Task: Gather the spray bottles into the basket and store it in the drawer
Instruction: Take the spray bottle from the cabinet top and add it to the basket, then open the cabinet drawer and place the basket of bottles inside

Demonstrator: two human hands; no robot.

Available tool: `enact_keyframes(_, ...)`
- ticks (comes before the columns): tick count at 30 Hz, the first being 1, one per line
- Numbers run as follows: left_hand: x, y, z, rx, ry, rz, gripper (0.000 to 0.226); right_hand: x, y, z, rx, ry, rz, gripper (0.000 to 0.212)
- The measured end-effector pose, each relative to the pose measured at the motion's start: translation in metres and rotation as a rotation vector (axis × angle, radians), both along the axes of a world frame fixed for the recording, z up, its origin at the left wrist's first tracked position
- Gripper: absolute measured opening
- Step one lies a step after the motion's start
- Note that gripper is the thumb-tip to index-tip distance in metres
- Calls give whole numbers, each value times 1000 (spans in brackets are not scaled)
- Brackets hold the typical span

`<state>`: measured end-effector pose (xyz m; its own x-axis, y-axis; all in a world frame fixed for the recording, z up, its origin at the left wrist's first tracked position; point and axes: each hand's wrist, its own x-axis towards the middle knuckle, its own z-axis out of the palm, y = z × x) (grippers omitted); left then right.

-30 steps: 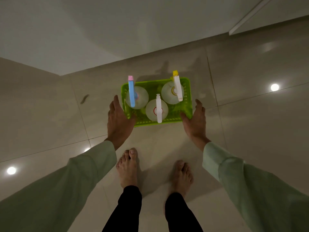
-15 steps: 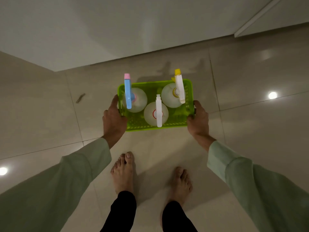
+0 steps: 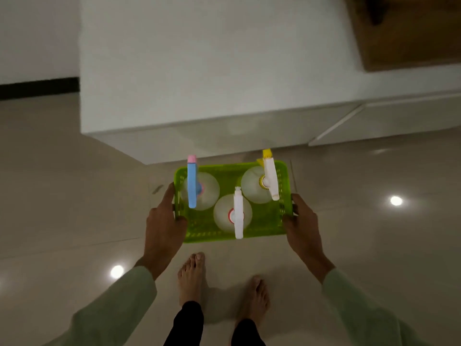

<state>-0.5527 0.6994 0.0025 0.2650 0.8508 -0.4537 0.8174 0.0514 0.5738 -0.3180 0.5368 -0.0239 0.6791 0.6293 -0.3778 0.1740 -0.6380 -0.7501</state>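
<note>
The person's left hand [image 3: 162, 226] and right hand [image 3: 303, 227] each hold tight to one side of the green basket [image 3: 259, 234], which is up above the floor [image 3: 62, 196] near a white cabinet [image 3: 212, 71], with three spray bottles [image 3: 230, 214] standing inside it.

Head view, steeply down, floorward.
</note>
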Motion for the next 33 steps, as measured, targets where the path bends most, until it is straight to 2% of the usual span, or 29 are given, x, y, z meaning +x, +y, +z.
enact_keyframes(8,2,48,153,98,-73,14,90,27,48,150,120,-39,86,46)
enact_keyframes(13,15,101,199,124,-95,35,84,49,101,199,162,-31,110,43)
enact_keyframes(21,35,179,189,62,-116,118,77,69,192,191,47,77,75,40)
enact_keyframes(33,57,239,142,52,-95,123,74,83,254,152,-70,38,48,43)
